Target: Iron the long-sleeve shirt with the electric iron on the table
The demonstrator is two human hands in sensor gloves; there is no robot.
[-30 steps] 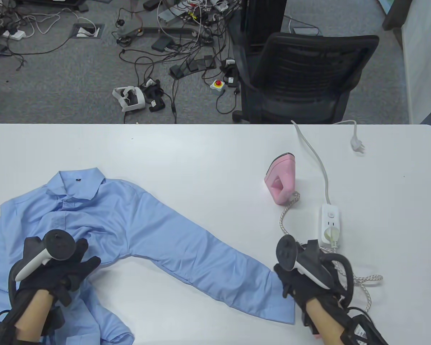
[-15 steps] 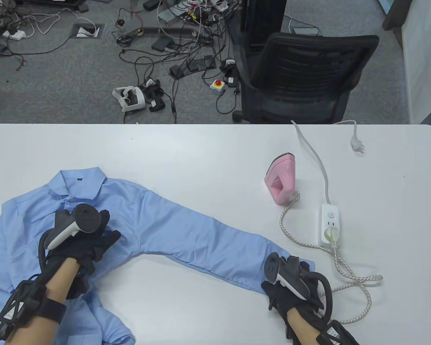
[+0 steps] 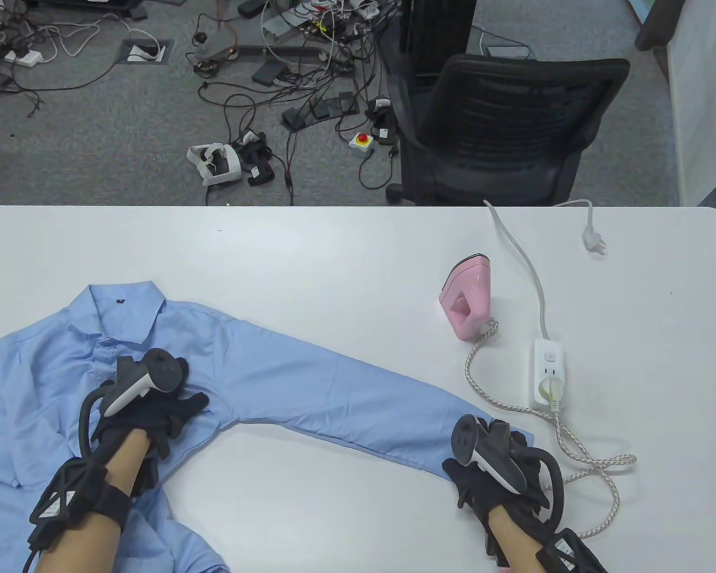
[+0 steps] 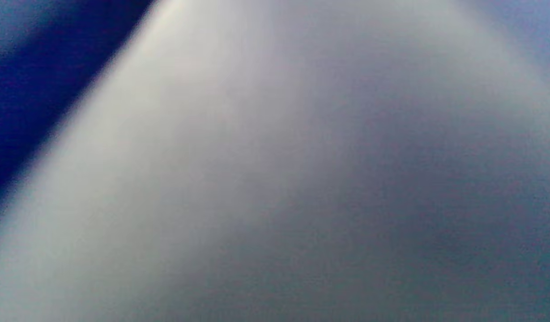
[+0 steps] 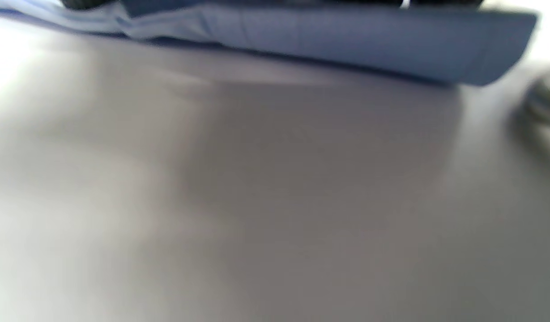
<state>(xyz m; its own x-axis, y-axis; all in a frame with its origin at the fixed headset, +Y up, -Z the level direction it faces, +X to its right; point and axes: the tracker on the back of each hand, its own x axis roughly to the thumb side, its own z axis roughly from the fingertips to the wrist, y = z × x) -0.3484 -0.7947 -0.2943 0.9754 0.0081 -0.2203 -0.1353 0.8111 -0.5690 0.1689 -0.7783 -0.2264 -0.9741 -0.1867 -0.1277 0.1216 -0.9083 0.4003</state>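
A light blue long-sleeve shirt (image 3: 262,376) lies flat at the table's left, one sleeve stretched out to the right. My left hand (image 3: 179,412) presses on the shirt body beside the armpit, fingers spread. My right hand (image 3: 513,447) holds the sleeve's cuff; the tracker hides most of its fingers. In the right wrist view the cuff (image 5: 328,40) sits just above the table with dark fingertips on its top edge. The pink iron (image 3: 468,304) stands upright on its heel at centre right, apart from both hands. The left wrist view is only blur.
A white power strip (image 3: 550,373) lies right of the iron, with the iron's braided cord (image 3: 579,459) looping close to my right hand. The strip's white cable and plug (image 3: 593,239) run to the far right edge. An office chair (image 3: 501,131) stands behind the table.
My left hand slid up and right onto the shirt body. My right hand took the cuff and drew it rightward, so the sleeve lies straighter. The collar shifted slightly left.
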